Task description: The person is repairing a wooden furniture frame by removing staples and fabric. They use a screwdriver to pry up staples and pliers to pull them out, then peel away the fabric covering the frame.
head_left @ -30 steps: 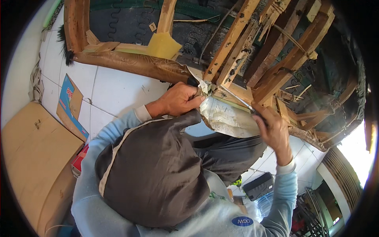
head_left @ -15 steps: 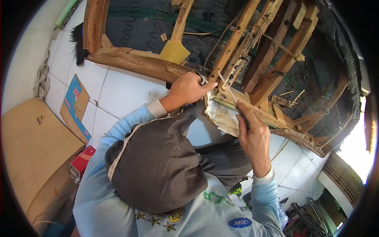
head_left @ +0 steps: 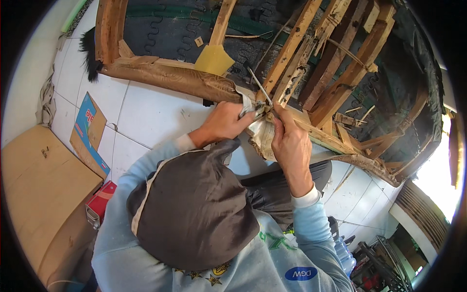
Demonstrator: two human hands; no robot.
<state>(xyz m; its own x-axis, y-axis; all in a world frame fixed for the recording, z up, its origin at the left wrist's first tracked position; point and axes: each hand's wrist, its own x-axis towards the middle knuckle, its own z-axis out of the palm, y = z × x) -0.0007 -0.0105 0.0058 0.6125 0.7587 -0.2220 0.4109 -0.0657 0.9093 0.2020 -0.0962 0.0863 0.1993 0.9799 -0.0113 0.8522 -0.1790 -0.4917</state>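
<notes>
At the lower rail of an upturned wooden furniture frame (head_left: 331, 92), my left hand (head_left: 226, 121) is closed on the bunched edge of pale, torn covering fabric (head_left: 260, 138). My right hand (head_left: 292, 148) grips a thin metal tool (head_left: 261, 87), its handle mostly hidden in my fingers, its shaft angled up to the left across the rail. Both hands are close together at this torn spot. A roll of brown patterned covering (head_left: 163, 78) runs left along the rail, below a yellow foam piece (head_left: 213, 61).
A cut cardboard piece (head_left: 90, 136) lies on white floor tiles (head_left: 141, 117), with a large tan board (head_left: 46, 199) and a red box (head_left: 102, 202) at left. Dark cloth (head_left: 189, 209) covers my lower view. A water jug (head_left: 346, 255) and metal items (head_left: 386, 265) are at lower right.
My right hand and tool have moved left and inward toward my left hand, the shaft now reaching further over the rail. My left hand still grips the fabric, with it more bunched.
</notes>
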